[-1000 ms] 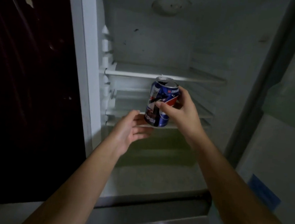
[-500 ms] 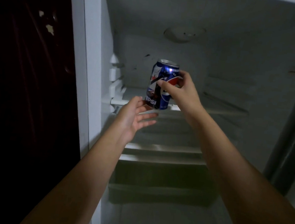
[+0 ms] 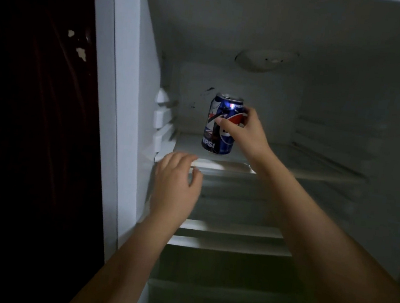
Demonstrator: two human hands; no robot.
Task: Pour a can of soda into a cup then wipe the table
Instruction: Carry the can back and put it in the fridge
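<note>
Since half a second earlier, the Pepsi can (image 3: 222,125) had gone from being held above the front edge of the upper shelf (image 3: 299,166) to sitting low over that shelf's surface, a little farther in, while the left hand (image 3: 176,186) had turned from palm-up beneath the can to palm-down at the shelf's front left corner. The view had also risen, so more of the fridge ceiling showed.

The right hand (image 3: 244,132) gripped the blue can from its right side, thumb across the logo and fingers wrapped around the far side. The can stood upright with its base at the shelf; whether it actually rested there could not be told. The left hand hung with loosely curled fingers, holding nothing, its knuckles against or just in front of the shelf's lip; contact was unclear because of motion blur.

The open fridge (image 3: 353,69) was white inside, with a round fitting (image 3: 264,61) on the ceiling and ribbed rails (image 3: 162,119) on the left wall. A lower shelf (image 3: 229,237) lay below the forearms. Left of the fridge frame stood a dark reddish door (image 3: 34,132) with chipped patches.
</note>
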